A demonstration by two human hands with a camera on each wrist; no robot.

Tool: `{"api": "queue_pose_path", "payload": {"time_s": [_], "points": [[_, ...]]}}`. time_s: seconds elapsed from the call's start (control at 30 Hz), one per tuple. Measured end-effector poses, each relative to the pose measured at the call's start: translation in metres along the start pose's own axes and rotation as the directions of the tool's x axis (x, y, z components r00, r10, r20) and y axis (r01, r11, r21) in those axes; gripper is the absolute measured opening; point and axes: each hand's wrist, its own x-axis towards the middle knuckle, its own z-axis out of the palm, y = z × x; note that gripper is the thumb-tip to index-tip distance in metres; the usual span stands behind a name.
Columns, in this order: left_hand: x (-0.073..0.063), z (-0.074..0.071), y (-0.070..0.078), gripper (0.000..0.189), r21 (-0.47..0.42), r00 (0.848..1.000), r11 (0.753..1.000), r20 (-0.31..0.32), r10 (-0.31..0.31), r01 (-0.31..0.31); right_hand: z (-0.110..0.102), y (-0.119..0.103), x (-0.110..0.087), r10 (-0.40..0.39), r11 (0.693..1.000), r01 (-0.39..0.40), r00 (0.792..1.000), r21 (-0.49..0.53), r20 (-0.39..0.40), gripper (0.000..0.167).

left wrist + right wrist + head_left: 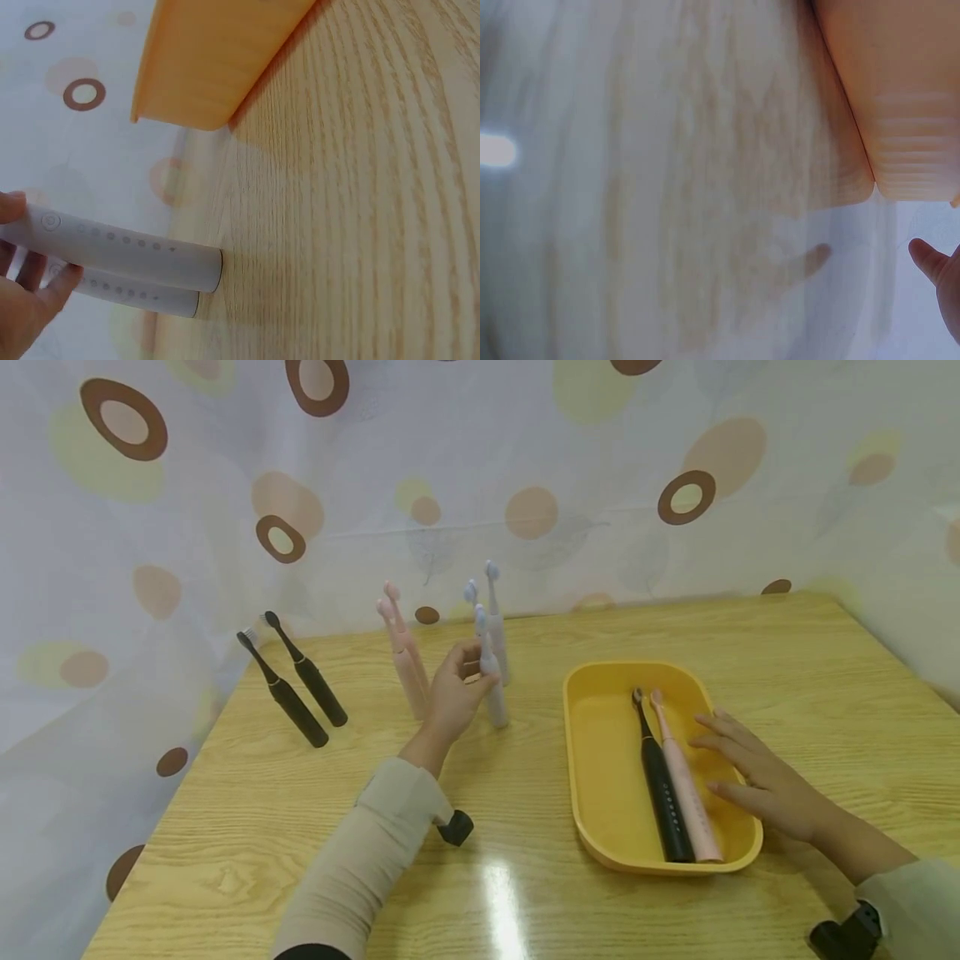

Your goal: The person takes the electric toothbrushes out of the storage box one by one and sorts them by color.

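My left hand (453,693) pinches a pale white electric toothbrush (496,703) that stands upright on the table. In the left wrist view its button side shows on the handle (150,251), with a second white handle (142,296) close beside it. Two more white toothbrushes (497,625) stand just behind, partly hidden. Over the right rim of a yellow tray (600,760), my right hand (776,789) hovers with spread fingers and holds nothing. Inside that tray lie a black toothbrush (662,793) and a pink toothbrush (692,802), side by side.
Two pink toothbrushes (408,681) stand left of my left hand. Farther left are two black toothbrushes (298,712). Everything is on a wood-grain table (247,827), with a patterned cloth (465,460) hanging behind it and at the sides.
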Motion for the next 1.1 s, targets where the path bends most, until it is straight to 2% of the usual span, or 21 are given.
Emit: {"api": "queue_pose_path", "payload": {"time_s": [0.13, 0.2, 0.57, 0.8, 1.1], "points": [[-0.002, 0.002, 0.002, 0.041, 0.099, 1.0, 0.995, -0.018, 0.004, -0.002, 0.0, 0.0, 0.0, -0.005, 1.0, 0.005, 1.0, -0.007, -0.002, 0.042], [-0.002, 0.003, 0.003, 0.043, 0.117, 1.0, 0.993, -0.024, 0.016, -0.013, -0.001, 0.001, 0.0, -0.008, 1.0, 0.008, 1.0, -0.015, -0.007, 0.042], [0.004, 0.009, -0.002, 0.044, 0.069, 0.997, 0.996, -0.054, 0.056, -0.052, 0.0, 0.0, 0.0, 0.0, 1.0, 0.0, 1.0, -0.002, -0.005, 0.041], [0.004, 0.013, 0.001, 0.043, 0.087, 0.991, 0.992, -0.089, 0.103, -0.095, 0.0, 0.0, 0.0, -0.003, 1.0, 0.003, 1.0, -0.002, -0.007, 0.041], [0.007, 0.015, 0.0, 0.046, 0.132, 0.994, 0.988, -0.072, 0.088, -0.078, 0.0, 0.0, 0.0, 0.001, 1.0, -0.001, 1.0, -0.002, 0.001, 0.043]]}}
